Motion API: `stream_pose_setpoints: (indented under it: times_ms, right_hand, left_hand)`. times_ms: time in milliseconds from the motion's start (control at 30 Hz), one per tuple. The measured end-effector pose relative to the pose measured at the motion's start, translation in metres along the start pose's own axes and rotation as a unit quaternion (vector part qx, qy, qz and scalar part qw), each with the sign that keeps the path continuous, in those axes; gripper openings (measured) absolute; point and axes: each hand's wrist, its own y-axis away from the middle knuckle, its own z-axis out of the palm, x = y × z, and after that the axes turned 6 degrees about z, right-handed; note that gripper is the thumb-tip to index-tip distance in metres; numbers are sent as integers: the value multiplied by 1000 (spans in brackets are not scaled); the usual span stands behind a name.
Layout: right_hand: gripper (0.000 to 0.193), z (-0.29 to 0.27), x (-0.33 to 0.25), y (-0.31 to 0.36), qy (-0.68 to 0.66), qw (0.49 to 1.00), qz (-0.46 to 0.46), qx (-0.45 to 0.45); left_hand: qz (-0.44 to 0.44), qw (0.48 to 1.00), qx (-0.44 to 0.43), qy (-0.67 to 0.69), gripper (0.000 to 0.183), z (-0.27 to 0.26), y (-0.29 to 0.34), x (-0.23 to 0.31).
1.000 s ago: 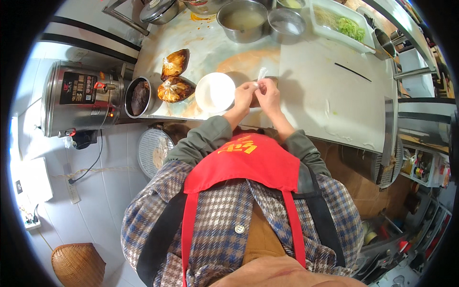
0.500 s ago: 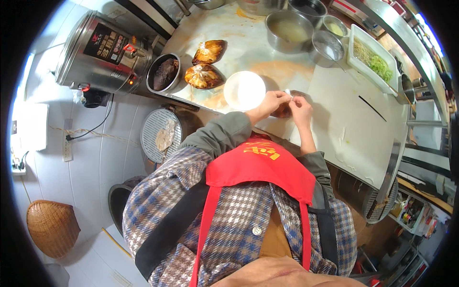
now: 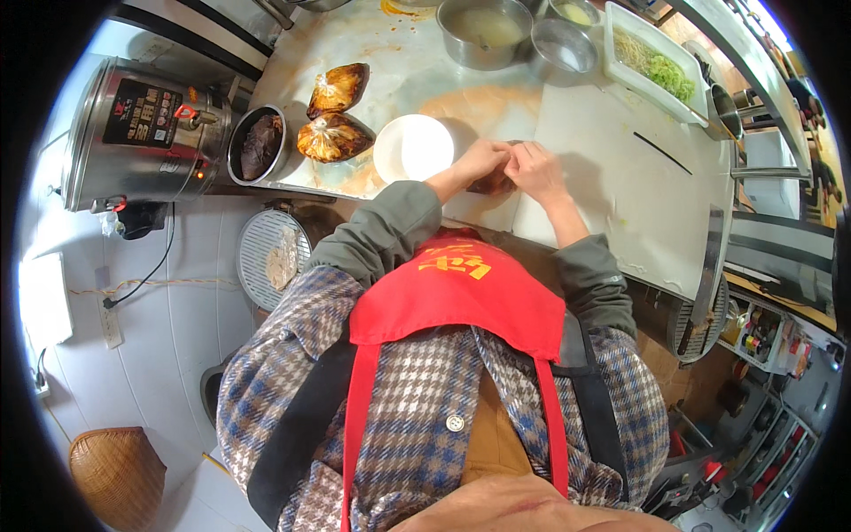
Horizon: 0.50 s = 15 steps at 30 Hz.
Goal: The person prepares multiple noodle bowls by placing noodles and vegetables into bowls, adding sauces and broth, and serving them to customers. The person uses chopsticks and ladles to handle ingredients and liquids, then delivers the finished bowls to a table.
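Observation:
A small plastic bag of dark brown liquid or sauce point(image 3: 493, 183) rests on the table under my hands, mostly covered by them. My left hand point(image 3: 481, 160) comes from the left with its fingertips pinched at the bag's gathered top. Against those fingertips, my right hand point(image 3: 537, 172) is closed on the same neck of the bag, knuckles up. What the fingertips do with the plastic is hidden behind them. Just left of my left hand stands a round white bowl point(image 3: 381, 149). Beyond it lie two tied bags of brown sauce, one farther point(image 3: 339, 89) and one nearer point(image 3: 331, 138).
A metal pot with dark contents point(image 3: 282, 146) stands at the left table edge, beside a steel boiler point(image 3: 84, 133). Metal pots point(image 3: 452, 44) and a white tray of shredded vegetables point(image 3: 612, 66) line the back. A white board point(image 3: 612, 208) covers the right side.
The whole view has shifted, so the table things sit farther left. My right hand has turned over and its fingers have closed in against my left fingertips, covering the bag's white top.

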Motion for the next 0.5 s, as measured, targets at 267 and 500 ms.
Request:
stream_pose_setpoints:
  times_ms: [267, 500]
  right_hand:
    - [13, -25, 11, -26, 22, 998, -58, -17]
    - [16, -39, -39, -115, -65, 994, -80, 32]
  left_hand:
    - [121, 975, -45, -181, 26, 0, 11, 10]
    - [250, 943, 81, -203, 25, -39, 41, 67]
